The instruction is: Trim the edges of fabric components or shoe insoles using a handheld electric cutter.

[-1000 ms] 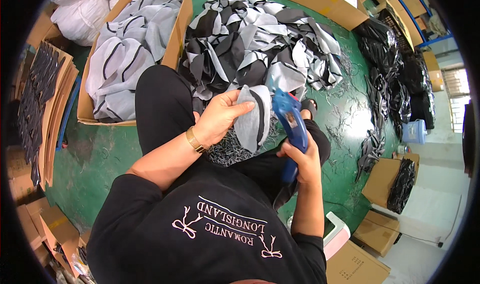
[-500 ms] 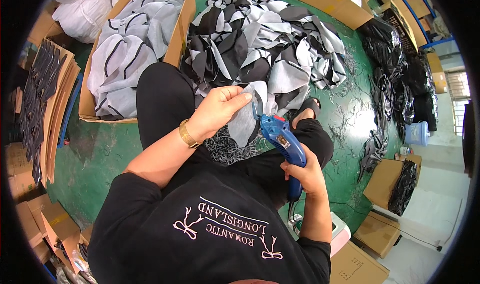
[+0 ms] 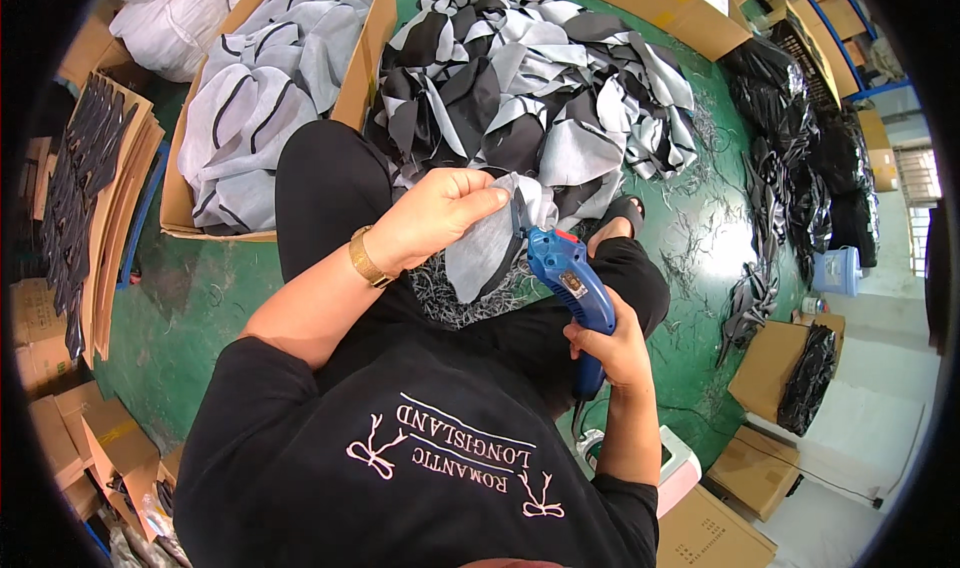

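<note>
Cloth piece (image 3: 474,255), light grey, leaf-shaped, black-edged: between both hands, upper end pinched in the left hand (image 3: 438,216), thumb against fingers. Corded scissors (image 3: 568,276), blue plastic: right hand (image 3: 616,344) wrapped round handle, blades at cloth.

A head-worn fisheye is looking steeply down, the black T-shirt (image 3: 400,458) looming close at six o'clock, the fabric pile (image 3: 540,93) lying farther near twelve.
</note>
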Demonstrator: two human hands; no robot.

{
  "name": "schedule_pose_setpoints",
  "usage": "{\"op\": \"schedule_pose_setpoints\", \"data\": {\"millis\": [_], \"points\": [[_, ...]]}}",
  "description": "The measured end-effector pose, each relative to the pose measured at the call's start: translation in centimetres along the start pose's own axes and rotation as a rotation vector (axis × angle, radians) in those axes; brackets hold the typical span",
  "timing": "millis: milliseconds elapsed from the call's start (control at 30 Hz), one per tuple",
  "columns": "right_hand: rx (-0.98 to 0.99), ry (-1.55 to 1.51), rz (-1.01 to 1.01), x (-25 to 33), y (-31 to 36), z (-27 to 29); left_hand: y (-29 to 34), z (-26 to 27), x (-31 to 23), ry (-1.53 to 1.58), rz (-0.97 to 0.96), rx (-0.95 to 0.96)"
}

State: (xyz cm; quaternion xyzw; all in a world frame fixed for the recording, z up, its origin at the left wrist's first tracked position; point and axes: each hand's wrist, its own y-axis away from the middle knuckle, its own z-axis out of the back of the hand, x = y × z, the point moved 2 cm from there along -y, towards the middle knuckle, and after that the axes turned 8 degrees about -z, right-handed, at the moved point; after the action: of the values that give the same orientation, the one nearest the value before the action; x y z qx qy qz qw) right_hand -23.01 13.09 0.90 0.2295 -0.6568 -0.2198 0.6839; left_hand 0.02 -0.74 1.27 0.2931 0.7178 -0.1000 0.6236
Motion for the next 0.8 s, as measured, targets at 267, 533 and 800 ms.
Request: {"op": "schedule_pose_setpoints", "data": {"millis": [267,533,800], "points": [[0.053,-0.052,0.012,0.3,-0.2,0.0,0.3,0.0,-1.1,-0.179,-0.102,0.086],[0.162,-0.217,0.006,-0.5,-0.8,-0.2,0.3,-0.2,-1.2,-0.228,-0.182,0.188],[0.303,-0.44,-0.065,-1.6,-1.3,-0.9,0.4,-0.4,-1.8,-0.333,-0.229,0.299]]}}
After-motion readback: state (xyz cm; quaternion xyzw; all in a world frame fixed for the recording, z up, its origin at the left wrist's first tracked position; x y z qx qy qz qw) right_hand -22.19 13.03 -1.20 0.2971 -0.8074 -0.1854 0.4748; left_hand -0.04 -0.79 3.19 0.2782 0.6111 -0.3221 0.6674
